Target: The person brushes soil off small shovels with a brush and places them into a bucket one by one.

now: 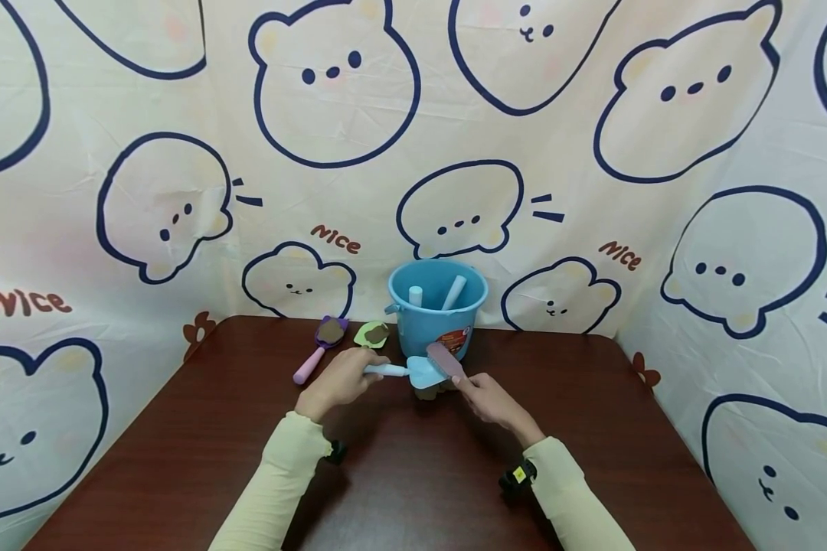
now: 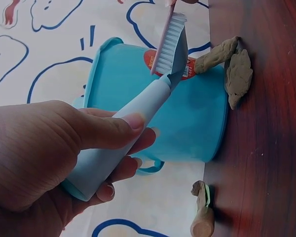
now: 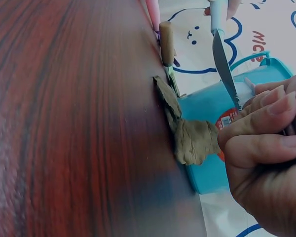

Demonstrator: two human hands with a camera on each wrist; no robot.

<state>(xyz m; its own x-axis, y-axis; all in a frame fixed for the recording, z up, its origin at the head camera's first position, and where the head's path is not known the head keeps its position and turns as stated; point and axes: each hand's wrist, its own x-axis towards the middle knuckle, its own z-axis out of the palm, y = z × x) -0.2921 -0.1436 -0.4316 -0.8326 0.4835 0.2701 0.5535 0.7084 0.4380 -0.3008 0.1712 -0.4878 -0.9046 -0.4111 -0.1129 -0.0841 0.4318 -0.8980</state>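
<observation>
My left hand [image 1: 343, 378] grips the handle of a light-blue toy shovel [image 1: 422, 372], thumb along it in the left wrist view. The pinkish brush [image 1: 444, 358] in my right hand [image 1: 494, 401] has white bristles [image 2: 170, 43], which lie against the shovel's blade. In the right wrist view, curled fingers hide most of the brush. Brown clay-like lumps [image 3: 195, 142] lie on the table below both tools, in front of the blue bucket [image 1: 427, 325].
Two light handles [image 1: 453, 292] stick up inside the bucket. Left of it lie a green leaf-shaped piece [image 1: 363, 337] and a purple shovel with a pink handle [image 1: 308, 366], each bearing a brown lump. A patterned cloth [image 1: 331, 191] hangs behind the brown table [image 1: 413, 490].
</observation>
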